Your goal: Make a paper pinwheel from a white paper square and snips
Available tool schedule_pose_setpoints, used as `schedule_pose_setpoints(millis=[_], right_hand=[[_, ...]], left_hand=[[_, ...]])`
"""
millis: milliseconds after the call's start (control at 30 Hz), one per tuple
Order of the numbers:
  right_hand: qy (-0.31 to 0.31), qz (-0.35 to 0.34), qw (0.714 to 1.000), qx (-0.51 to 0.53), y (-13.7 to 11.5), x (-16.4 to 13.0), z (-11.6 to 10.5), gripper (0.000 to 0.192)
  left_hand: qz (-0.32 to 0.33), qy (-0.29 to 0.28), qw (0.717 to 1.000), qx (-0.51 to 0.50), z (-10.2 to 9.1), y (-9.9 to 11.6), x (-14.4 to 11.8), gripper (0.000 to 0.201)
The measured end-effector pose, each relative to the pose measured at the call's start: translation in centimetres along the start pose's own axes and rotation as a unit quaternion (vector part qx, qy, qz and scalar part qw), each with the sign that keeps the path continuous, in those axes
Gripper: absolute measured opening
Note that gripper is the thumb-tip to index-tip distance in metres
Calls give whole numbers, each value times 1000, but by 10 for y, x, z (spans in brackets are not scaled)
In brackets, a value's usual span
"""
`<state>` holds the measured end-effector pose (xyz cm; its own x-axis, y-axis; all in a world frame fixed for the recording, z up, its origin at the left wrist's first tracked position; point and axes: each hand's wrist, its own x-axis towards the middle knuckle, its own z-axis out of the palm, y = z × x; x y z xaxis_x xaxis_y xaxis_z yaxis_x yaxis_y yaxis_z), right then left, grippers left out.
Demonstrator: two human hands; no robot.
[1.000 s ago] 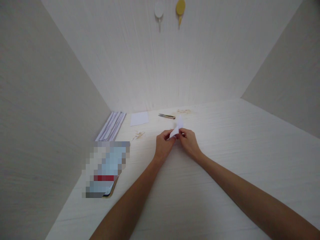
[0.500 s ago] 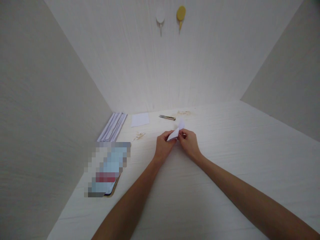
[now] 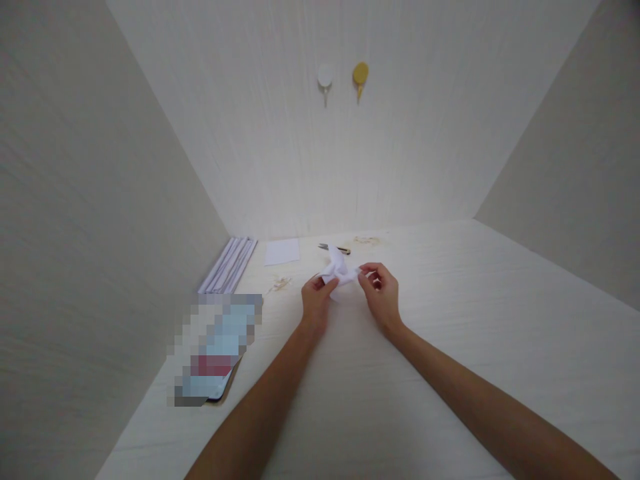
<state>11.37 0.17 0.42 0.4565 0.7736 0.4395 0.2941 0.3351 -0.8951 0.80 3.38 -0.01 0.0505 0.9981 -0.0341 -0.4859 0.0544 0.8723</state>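
Between my two hands is a white piece of folded paper (image 3: 338, 267) with several points sticking out, a little like a pinwheel. My left hand (image 3: 316, 301) pinches its lower left side with the thumb on top. The tip of its right-hand point sits between the thumb and fingers of my right hand (image 3: 382, 293). Just beyond the paper lies a pair of thread snips (image 3: 344, 250), partly covered by it. A flat white paper square (image 3: 283, 252) rests farther back to the left.
A stack of folded papers (image 3: 229, 265) lies along the left wall, above a phone (image 3: 227, 383) that is mostly blurred out. Small thin scraps (image 3: 281, 284) are scattered nearby, with more scraps (image 3: 367, 240) at the back. Two hooks, white (image 3: 325, 77) and yellow (image 3: 360, 73), hang on the back wall.
My hands have moved apart, and the paper between them has opened out, showing several points. The whole view has tilted up slightly, so the back wall sits lower.
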Motion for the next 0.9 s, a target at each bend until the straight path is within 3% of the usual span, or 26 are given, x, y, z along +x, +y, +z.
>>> schedule_pose_setpoints(millis=[133,233,400,567,700,900], right_hand=[[4,25,998,54,4,2,-1,16],[-15,23,999,34,8,4,-1,20],[-6,-24,999,-37,14,7,-1,21],[-11,-7,999,-29,22,9,0,22],[-15,-11,1000,-11,24,10,0,22],[-21,-23,1000,-2,22,11,0,20]], left_hand=[[-4,-3,1000,-12,0,1,0,14],[-11,-15,1000,-11,1,2,0,11],[-45,-59,996,-58,2,4,0,7],[-94,-108,987,-71,3,4,-1,9],[-98,-155,981,-59,1,4,-2,12],[-94,-174,979,-50,-1,6,-2,15]])
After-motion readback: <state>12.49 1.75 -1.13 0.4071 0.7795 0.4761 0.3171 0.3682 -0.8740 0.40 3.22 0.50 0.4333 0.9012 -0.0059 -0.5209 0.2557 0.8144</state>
